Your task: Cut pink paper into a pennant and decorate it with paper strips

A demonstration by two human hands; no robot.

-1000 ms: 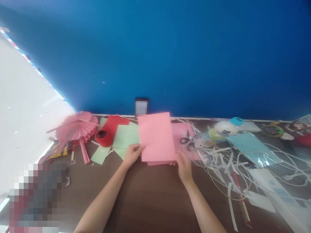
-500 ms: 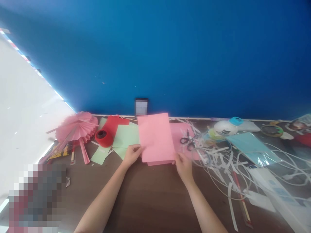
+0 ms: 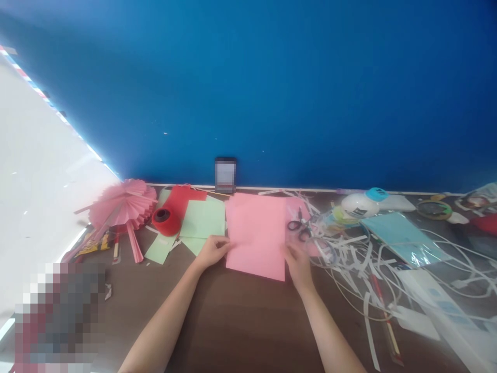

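Observation:
A pink sheet of paper (image 3: pixel 256 235) stands between my two hands, just above or on the brown table, with another pink edge showing behind its upper left. My left hand (image 3: pixel 213 250) pinches its left edge between thumb and fingers. On the opposite edge, my right hand (image 3: pixel 298 264) has closed on the paper in the same way. Scissors with black handles (image 3: pixel 301 228) lie just beyond my right hand, on more pink paper (image 3: pixel 301 203). Pale green sheets (image 3: pixel 202 220) lie to the left of the held paper.
A pleated pink paper fan (image 3: pixel 124 207) and a red roll (image 3: pixel 166 221) are at the left. White paper strips and cords (image 3: pixel 353 259) tangle at the right, near a blue packet (image 3: pixel 406 235). A dark-framed device (image 3: pixel 225 173) leans on the blue wall (image 3: pixel 264 93).
The pink paper has come down and nearer to me, and its tilt has changed. Both hands keep hold of its edges and have shifted slightly right.

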